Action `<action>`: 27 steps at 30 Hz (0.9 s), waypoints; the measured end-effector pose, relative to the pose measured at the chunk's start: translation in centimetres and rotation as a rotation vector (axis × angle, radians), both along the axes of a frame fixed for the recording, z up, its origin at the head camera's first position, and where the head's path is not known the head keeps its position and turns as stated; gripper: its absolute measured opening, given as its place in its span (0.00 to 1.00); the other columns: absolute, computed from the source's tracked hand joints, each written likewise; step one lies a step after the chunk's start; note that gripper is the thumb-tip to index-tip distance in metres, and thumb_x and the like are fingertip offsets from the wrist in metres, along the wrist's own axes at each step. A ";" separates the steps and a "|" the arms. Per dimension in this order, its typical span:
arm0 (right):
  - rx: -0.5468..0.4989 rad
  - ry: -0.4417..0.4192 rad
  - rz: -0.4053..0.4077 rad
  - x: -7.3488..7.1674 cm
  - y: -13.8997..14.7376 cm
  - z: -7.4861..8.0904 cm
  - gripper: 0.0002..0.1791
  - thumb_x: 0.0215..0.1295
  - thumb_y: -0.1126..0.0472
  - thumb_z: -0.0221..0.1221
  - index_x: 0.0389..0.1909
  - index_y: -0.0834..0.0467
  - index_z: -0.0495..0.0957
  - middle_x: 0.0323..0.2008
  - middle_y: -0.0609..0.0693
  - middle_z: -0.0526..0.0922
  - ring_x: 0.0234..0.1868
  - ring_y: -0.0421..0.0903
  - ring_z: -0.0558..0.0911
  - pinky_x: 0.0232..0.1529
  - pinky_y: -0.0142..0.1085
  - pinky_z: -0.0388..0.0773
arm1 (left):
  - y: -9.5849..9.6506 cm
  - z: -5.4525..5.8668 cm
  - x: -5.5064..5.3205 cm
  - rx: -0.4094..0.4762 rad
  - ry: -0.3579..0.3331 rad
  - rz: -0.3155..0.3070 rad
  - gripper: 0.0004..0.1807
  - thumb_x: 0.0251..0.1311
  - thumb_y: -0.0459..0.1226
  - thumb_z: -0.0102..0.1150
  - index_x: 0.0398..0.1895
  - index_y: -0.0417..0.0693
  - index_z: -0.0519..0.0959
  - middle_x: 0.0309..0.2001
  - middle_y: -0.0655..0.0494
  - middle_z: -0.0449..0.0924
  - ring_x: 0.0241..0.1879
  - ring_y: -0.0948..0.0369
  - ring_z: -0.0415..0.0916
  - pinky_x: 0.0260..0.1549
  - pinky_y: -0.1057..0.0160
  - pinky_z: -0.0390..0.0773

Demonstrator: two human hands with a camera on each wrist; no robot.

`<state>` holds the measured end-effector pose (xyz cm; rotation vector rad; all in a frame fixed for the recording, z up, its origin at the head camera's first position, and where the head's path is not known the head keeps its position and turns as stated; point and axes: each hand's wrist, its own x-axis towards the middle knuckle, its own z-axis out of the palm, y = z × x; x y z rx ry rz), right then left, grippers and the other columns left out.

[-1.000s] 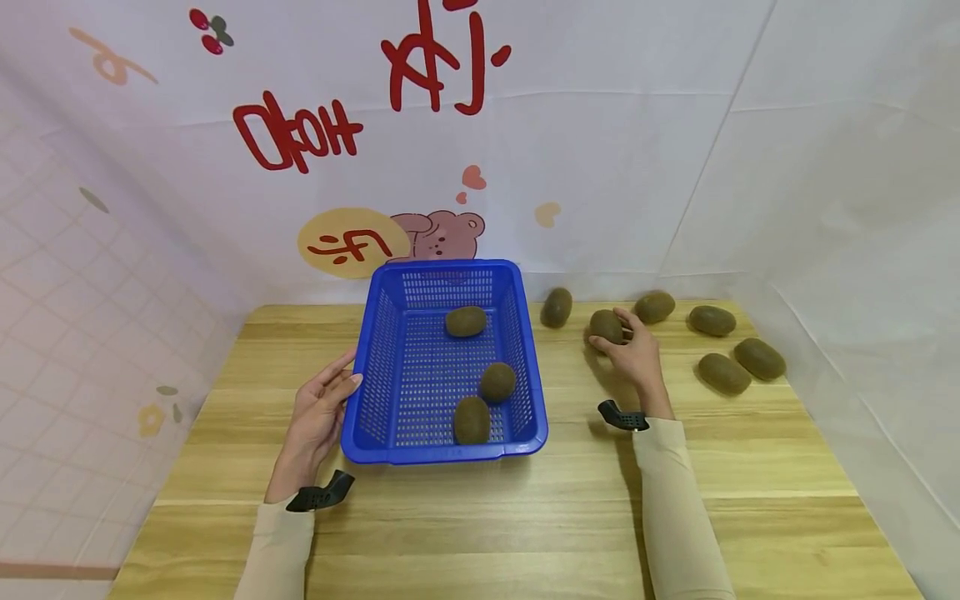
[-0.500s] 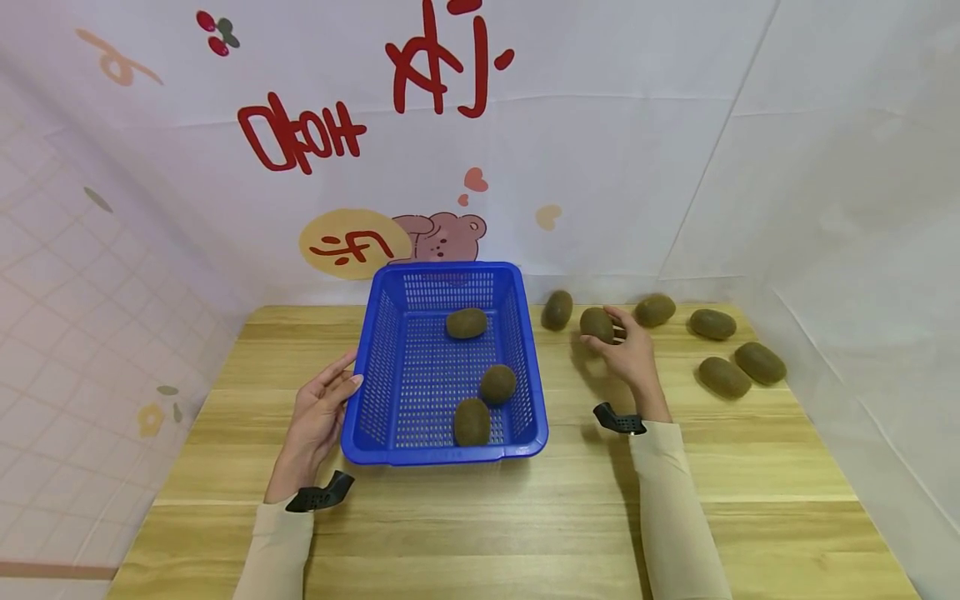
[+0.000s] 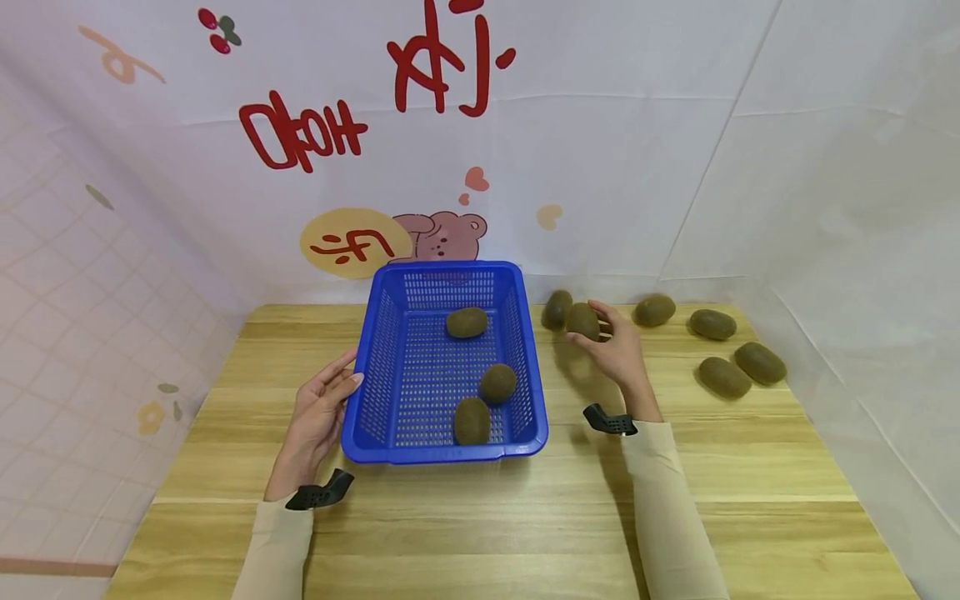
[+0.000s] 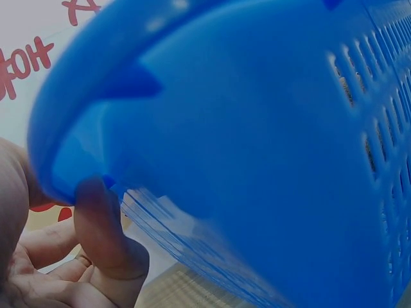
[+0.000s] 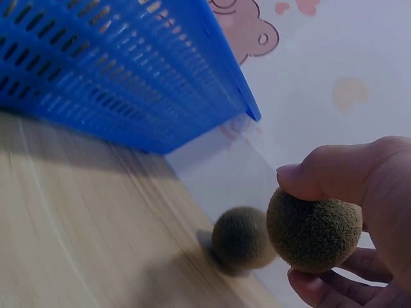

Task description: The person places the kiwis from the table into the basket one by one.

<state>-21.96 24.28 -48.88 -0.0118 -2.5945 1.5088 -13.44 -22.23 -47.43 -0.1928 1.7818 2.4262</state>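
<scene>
While a pale sleeve (image 3: 672,500) and a black wrist device (image 3: 320,491) are worn on each arm, the left rim of a blue, slotted basket (image 3: 450,455) is pinched by the thumb and fingers of the left hand (image 3: 318,408). At the basket's near right, two kiwis (image 3: 472,421) are gathered, touching or nearly so. Well to the right, a near pair (image 3: 723,377) is seen on the wood-grained worktop (image 3: 465,525). Farther off, the held kiwi (image 3: 582,322) is pinched between thumb and fingers of the right hand (image 3: 618,350), right of the basket; its skin is matt, olive-brown and fuzzy. Beyond these, a lone kiwi (image 3: 467,322) is contained in the basket's far part, another (image 3: 557,309) is placed just left of the held one, and two more (image 3: 655,309) are scattered rightward. On the white backdrop (image 3: 622,167), bold red lettering (image 3: 432,67) is printed, its wording not certain, above a pink bear (image 3: 447,237).
</scene>
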 end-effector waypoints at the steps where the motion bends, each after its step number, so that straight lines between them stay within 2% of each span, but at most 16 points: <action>1: -0.004 0.006 0.003 0.0 -0.2 0.1 0.42 0.60 0.56 0.74 0.74 0.57 0.68 0.68 0.65 0.75 0.59 0.66 0.81 0.58 0.56 0.82 | 0.0 0.0 0.0 -0.004 0.001 0.001 0.36 0.70 0.31 0.61 0.78 0.38 0.60 0.41 0.60 0.83 0.36 0.66 0.87 0.34 0.69 0.89; 10: -0.034 0.011 0.051 0.4 -1.8 0.7 0.43 0.59 0.54 0.75 0.74 0.55 0.68 0.67 0.62 0.76 0.57 0.64 0.82 0.56 0.55 0.83 | -0.1 -0.1 -0.1 0.007 0.017 0.004 0.36 0.69 0.30 0.62 0.78 0.36 0.60 0.39 0.60 0.83 0.34 0.66 0.86 0.29 0.71 0.87; 17: -0.087 -0.005 0.083 0.6 -2.6 1.2 0.43 0.60 0.52 0.74 0.75 0.52 0.68 0.70 0.60 0.74 0.62 0.63 0.79 0.60 0.56 0.81 | 0.0 -0.1 -0.1 0.018 0.013 0.001 0.36 0.70 0.30 0.61 0.78 0.37 0.60 0.39 0.59 0.82 0.36 0.66 0.87 0.35 0.68 0.89; 27: -0.156 0.033 0.145 1.4 -4.1 3.1 0.42 0.60 0.52 0.74 0.74 0.46 0.69 0.66 0.57 0.78 0.57 0.58 0.83 0.50 0.37 0.84 | 0.0 0.0 -0.1 -0.012 0.010 0.007 0.35 0.70 0.31 0.61 0.78 0.36 0.60 0.37 0.62 0.82 0.31 0.68 0.85 0.26 0.74 0.85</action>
